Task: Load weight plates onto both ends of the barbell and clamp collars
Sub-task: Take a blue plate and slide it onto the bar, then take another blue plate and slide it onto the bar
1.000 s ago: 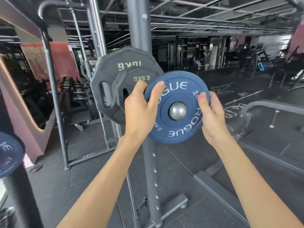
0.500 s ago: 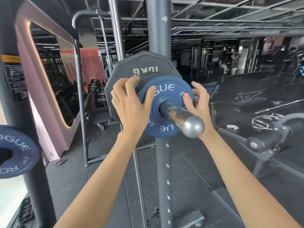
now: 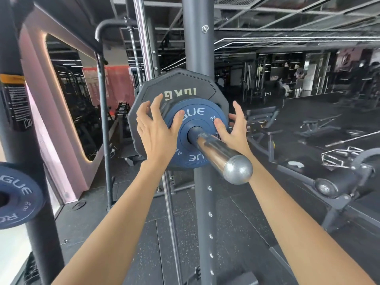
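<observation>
**liftnoob:** how many plates were on that sleeve?

**rackrat:** two I could count. A small round blue plate (image 3: 195, 132) sat between both hands, flush against a bigger black angular 10kg plate (image 3: 178, 95) behind them. The shiny chrome barbell sleeve (image 3: 222, 155) poked out toward the wrists. The left hand (image 3: 158, 130) and right hand (image 3: 234, 130) had fingers spread, thumbs on the blue face, gripping nothing.

The barbell sleeve (image 3: 218, 153) is polished, glossy metal with faint scuffing near the blue plate (image 3: 193, 132), which has a smooth matt rubber-like face with printed lettering. The black 10 kg plate (image 3: 178, 87) is matt. The rack upright (image 3: 202, 202) is matt grey painted metal; the floor (image 3: 236, 233) is speckled, rough-textured matting.
</observation>
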